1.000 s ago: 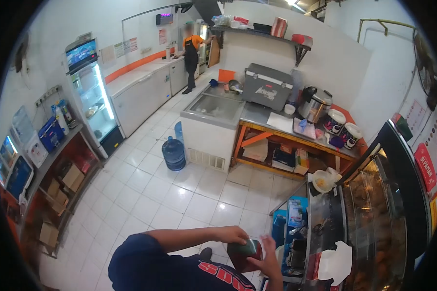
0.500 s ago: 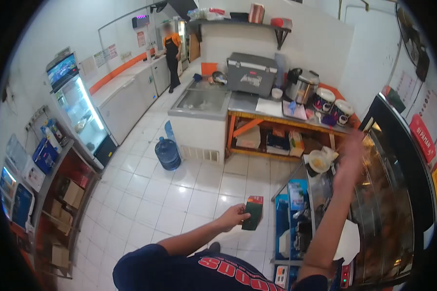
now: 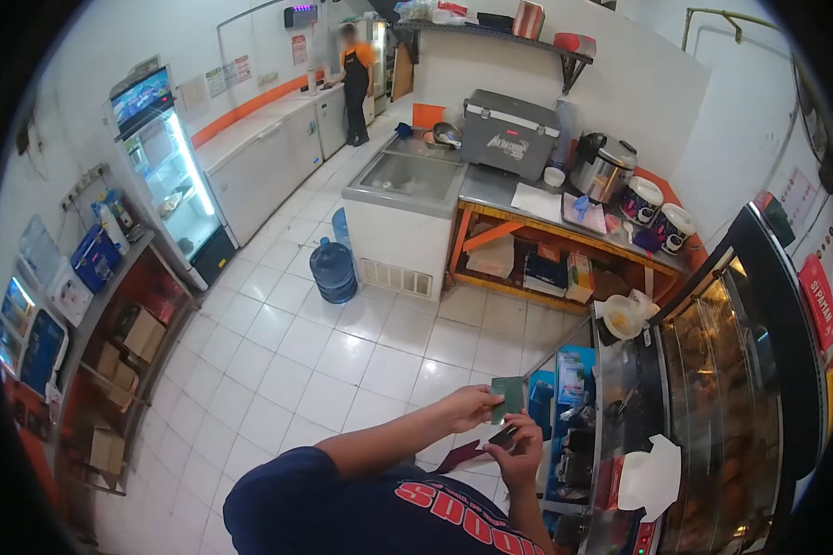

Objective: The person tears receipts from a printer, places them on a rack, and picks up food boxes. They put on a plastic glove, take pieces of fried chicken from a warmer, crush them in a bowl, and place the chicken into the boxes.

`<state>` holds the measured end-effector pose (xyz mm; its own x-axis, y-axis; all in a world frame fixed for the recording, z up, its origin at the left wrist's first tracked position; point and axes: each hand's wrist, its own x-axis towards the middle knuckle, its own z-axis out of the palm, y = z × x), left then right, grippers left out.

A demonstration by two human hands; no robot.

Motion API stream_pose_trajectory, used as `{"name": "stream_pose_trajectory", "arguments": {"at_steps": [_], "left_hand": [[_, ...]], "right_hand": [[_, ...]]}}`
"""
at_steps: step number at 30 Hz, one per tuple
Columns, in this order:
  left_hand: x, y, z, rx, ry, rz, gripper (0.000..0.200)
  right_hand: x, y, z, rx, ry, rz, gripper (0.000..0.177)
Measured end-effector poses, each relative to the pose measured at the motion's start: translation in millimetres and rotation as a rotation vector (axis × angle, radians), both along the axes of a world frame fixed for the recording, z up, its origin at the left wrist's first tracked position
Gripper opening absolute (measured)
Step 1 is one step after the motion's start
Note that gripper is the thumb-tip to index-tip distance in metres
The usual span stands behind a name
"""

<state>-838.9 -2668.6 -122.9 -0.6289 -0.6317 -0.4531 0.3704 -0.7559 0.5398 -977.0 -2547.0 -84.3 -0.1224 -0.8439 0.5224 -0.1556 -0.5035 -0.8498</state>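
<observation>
Low in the centre of the head view, my left hand (image 3: 473, 408) pinches a flat green card-like packet (image 3: 507, 400). Just below and to its right, my right hand (image 3: 520, 450) is closed on a dark, thin item (image 3: 503, 437). A dark red strip (image 3: 460, 456) hangs to the left of my right hand; whether it is part of the dark item I cannot tell. Both hands are close together in front of my chest, over the tiled floor.
A glass display cabinet (image 3: 727, 398) and a shelf unit with white paper (image 3: 650, 476) stand at the right. Ahead are a sink-like steel-topped unit (image 3: 404, 176), a grey cooler box (image 3: 507, 137) and a blue water bottle (image 3: 333, 271). A person (image 3: 355, 83) stands far back.
My right hand has come down from the display cabinet to beside my left hand and now holds a dark item. The green packet has turned, and the view has shifted.
</observation>
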Motion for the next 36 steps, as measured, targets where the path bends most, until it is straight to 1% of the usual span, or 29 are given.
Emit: {"name": "stream_pose_trajectory", "arguments": {"at_steps": [1,2,4,5,6,7,8,9,11,13,14,15,16,17,18,20,22,24,26,27,29,30,32,33,34,36], "left_hand": [[-6,4,6,0.023,0.005,-0.003,0.029],[-12,6,5,0.031,0.004,-0.006,0.029],[-23,9,2,0.066,0.065,-0.016,0.03],[-27,12,2,0.003,0.106,-0.017,0.024],[-32,16,6,-0.075,0.149,-0.013,0.018],[-36,23,6,-0.157,0.071,0.008,0.025],[-40,35,23,-0.229,0.152,0.059,0.03],[-43,43,25,-0.258,0.154,0.035,0.03],[-43,51,28,-0.277,0.158,0.016,0.029],[-42,53,29,-0.455,0.069,0.049,0.023],[-42,50,22,-0.455,0.07,0.051,0.023],[-43,44,11,-0.469,0.057,0.078,0.02],[-42,42,13,-0.484,0.043,0.105,0.016],[-39,42,14,-0.447,0.041,0.084,0.013],[-41,46,16,-0.449,0.041,0.084,0.013],[-44,55,21,-0.305,-0.013,0.061,0.015],[-46,65,20,-0.272,-0.005,0.029,0.016],[-46,65,16,-0.238,0.003,-0.005,0.017],[-44,61,14,-0.253,-0.01,-0.13,0.031],[-42,60,12,-0.252,-0.011,-0.133,0.031],[-36,54,28,-0.845,-0.217,-0.306,0.046],[-33,51,40,-0.842,-0.217,-0.318,0.046],[-30,46,64,-1.788,-1.109,0.068,0.063],[-38,39,59,-1.815,-1.019,0.077,0.052],[-45,27,45,-1.832,-0.994,0.027,0.052],[-69,7,10,-1.903,-0.588,-0.409,0.038]], "right_hand": [[-8,4,2,-0.028,0.122,-0.005,0.053],[-13,8,3,-0.02,0.121,-0.008,0.053],[-17,17,8,-0.01,0.224,-0.136,0.047],[-21,19,13,-0.022,0.218,-0.175,0.038],[-25,16,11,-0.052,0.215,-0.17,0.038],[-29,17,6,-0.062,0.067,-0.269,0.032],[-31,18,3,-0.066,-0.084,-0.362,0.027],[-31,18,3,-0.059,-0.098,-0.45,0.016],[-34,20,3,-0.038,-0.071,-0.429,0.013],[-34,22,5,-0.018,-0.023,-0.4,0.008],[-36,24,7,-0.019,-0.022,-0.398,0.008],[-40,26,8,0.012,0.067,-0.305,0.008],[-42,27,8,0.042,0.156,-0.211,0.007],[-42,27,6,0.041,0.155,-0.211,0.007],[-42,27,4,0.056,0.139,-0.233,0.007],[-38,26,0,0.067,0.124,-0.255,0.008],[-30,25,-5,0.109,0.0,-0.422,0.009],[-31,23,-21,0.109,0.031,-0.452,0.01],[-31,22,-35,0.108,-0.027,-0.443,0.016],[-33,22,-43,0.108,-0.028,-0.446,0.016],[-38,27,-56,0.197,-0.272,-0.383,0.038],[-41,31,-59,0.2,-0.277,-0.394,0.038],[-49,45,-67,0.39,-0.482,-0.337,0.058],[-56,51,-81,0.359,-0.445,-0.312,0.064],[-60,56,-85,0.363,-0.473,-0.352,0.064],[-63,74,-84,0.464,-0.517,-0.263,0.054]]}}
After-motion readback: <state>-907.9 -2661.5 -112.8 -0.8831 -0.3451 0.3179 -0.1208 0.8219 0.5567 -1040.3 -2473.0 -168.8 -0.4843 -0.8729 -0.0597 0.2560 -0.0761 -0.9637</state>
